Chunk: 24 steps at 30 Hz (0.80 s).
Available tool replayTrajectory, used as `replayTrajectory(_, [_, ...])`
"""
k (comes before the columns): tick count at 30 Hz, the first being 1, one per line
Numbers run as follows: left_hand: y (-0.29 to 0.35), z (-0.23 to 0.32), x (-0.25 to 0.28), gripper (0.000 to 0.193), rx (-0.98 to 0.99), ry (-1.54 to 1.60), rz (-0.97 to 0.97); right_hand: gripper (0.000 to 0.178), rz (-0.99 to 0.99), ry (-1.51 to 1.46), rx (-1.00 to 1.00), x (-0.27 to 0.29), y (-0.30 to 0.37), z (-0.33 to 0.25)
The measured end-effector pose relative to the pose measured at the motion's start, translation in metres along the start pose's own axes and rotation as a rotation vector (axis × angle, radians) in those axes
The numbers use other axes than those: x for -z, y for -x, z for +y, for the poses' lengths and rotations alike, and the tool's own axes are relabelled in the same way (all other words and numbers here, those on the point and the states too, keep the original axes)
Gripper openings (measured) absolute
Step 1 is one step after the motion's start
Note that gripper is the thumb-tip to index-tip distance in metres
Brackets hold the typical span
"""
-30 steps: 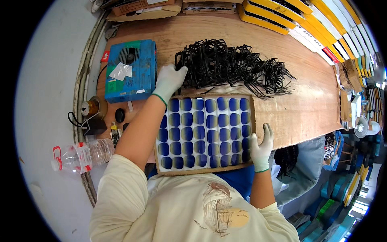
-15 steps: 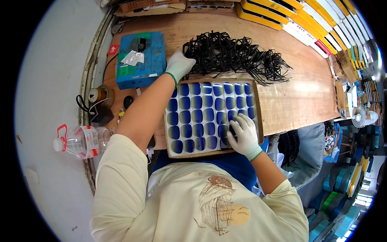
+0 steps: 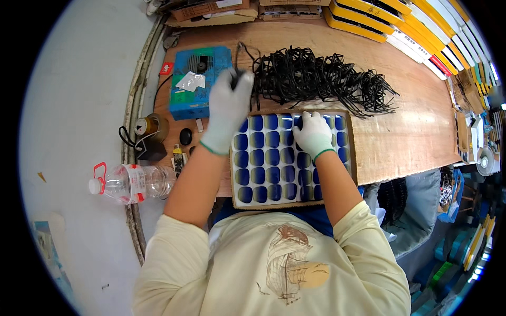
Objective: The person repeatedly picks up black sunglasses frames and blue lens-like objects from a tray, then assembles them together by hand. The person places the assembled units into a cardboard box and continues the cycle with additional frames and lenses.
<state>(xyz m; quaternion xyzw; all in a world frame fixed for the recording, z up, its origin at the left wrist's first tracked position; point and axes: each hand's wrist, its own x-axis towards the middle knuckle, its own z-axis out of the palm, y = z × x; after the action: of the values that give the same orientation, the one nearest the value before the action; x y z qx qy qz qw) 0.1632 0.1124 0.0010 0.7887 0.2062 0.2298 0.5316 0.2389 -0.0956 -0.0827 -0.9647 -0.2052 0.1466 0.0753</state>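
My left hand (image 3: 230, 108), in a white glove, is closed on a black glasses frame (image 3: 241, 51). It is raised beside the near left end of a long pile of black glasses frames (image 3: 308, 73). In front of me lies a shallow cardboard tray (image 3: 354, 158) with rows of blue, gradient-tinted lenses (image 3: 272, 139) on a white liner. My right hand (image 3: 314, 136), gloved too, reaches over the tray's far rows. Its fingers are bent down around a dark blue lens (image 3: 299, 122) near the far edge; the fingertips partly hide it.
A blue box (image 3: 184, 108) with a torn silvery packet stands on the wooden table (image 3: 406, 131), left of the pile. A tape roll (image 3: 158, 126), a black oval object (image 3: 186, 136) and a large plastic bottle (image 3: 134, 183) are along the left. Yellow-and-white boxes (image 3: 363, 26) are stacked far right.
My left hand has drawn back from the pile toward me with a glasses frame. My right hand has moved from the tray's near right part to its far edge, fingers now bent.
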Motion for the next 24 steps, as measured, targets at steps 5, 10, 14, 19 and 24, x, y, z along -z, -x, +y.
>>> replayTrajectory(5, [0.126, -0.066, 0.009, 0.020, -0.655, -0.549, -0.391, 0.040, 0.074, -0.038, 0.024, -0.006, -0.007, -0.002])
replayTrajectory(10, [0.179, -0.047, 0.012, 0.025, -0.521, -0.284, -0.490, 0.021, 0.260, -0.219, 0.372, -0.029, 0.031, 0.024])
replayTrajectory(14, [0.199, 0.012, 0.023, 0.029, -0.003, -0.053, -0.553, 0.013, 0.356, -0.213, 0.699, -0.023, 0.087, 0.063])
replayTrajectory(19, [0.206, 0.002, 0.034, 0.029, 0.080, 0.134, -0.560, 0.012, 0.473, -0.170, 0.849, -0.019, 0.136, 0.085])
replayTrajectory(24, [0.200, 0.008, 0.029, 0.026, 0.127, 0.170, -0.531, 0.019, 0.406, -1.044, 0.380, 0.007, 0.195, 0.011])
